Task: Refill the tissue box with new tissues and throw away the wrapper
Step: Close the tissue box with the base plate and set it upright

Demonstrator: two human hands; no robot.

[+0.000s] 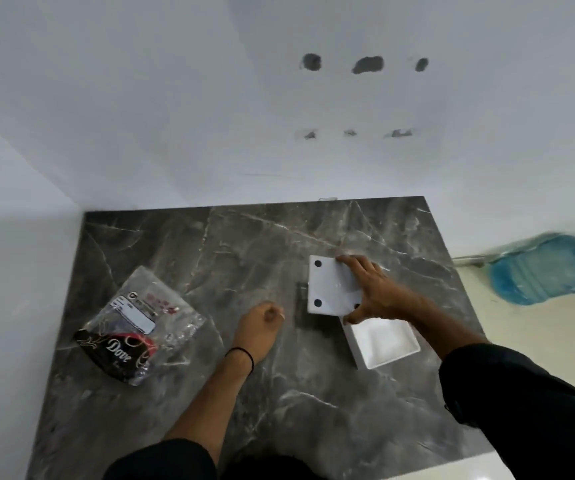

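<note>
Nearest the camera, two dark sleeves enter from the bottom of the frame over the marbled desk [182, 393]. The left hand [260, 329] rests at frame centre, curled into a loose fist and gripping nothing visible. Just right of it, the open white tissue box [383, 342] sits at lower right of centre, its cavity facing up and apparently holding white tissue; its long axis runs diagonally toward the lower right. The right hand [374, 292] is clamped on the white base plate [331, 285], fingers spread over its right edge. The plate, with dark dots at its corners, lies just above the box, overlapping its upper corner.

The right hand is nearer both parts; closing likely needs the plate brought down and right onto the box.

The wrapper [138, 327] lies well apart at left, nearer the left hand. The desk between is bare. The desk's right edge runs near the box, with a blue water jug [549, 271] on the floor beyond.
</note>
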